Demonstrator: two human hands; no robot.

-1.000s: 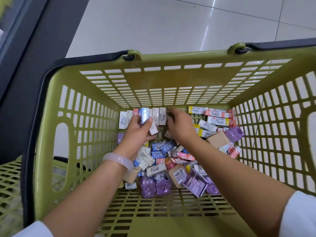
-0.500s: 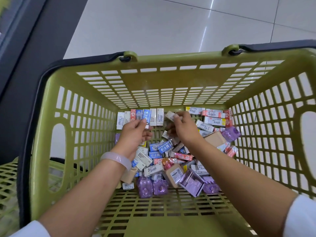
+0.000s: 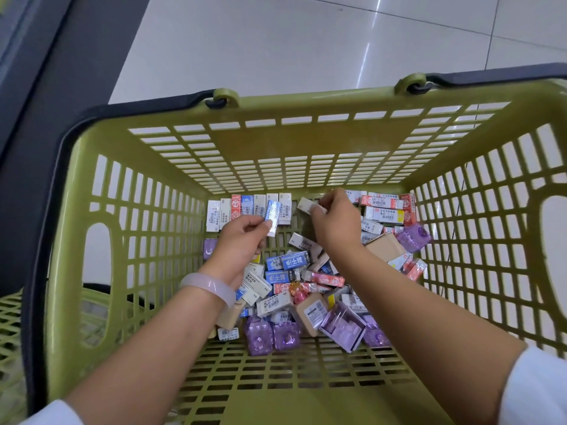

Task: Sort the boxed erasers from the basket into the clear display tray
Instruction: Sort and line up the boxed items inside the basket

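Both arms reach down into a green slotted basket point(image 3: 147, 210) whose floor is covered with several small boxed erasers. My left hand point(image 3: 242, 240) pinches a shiny blue boxed eraser point(image 3: 274, 214) just in front of a neat row of upright erasers point(image 3: 248, 207) along the far wall. My right hand point(image 3: 333, 222) pinches a white boxed eraser point(image 3: 306, 205) at the right end of that row. A loose pile of blue, white and red boxes point(image 3: 291, 271) lies below my hands. No clear display tray is in view.
Purple packets point(image 3: 270, 332) and tan cartons point(image 3: 385, 245) lie among the erasers. More red and white boxes point(image 3: 383, 207) are stacked at the far right. The basket has black handles point(image 3: 491, 75) and stands on a pale tiled floor point(image 3: 276, 41). Another green basket point(image 3: 12, 326) shows at the left.
Both hands have lifted slightly from the row of erasers. My left hand has tilted the blue box upward, and my right hand has picked up a white box.
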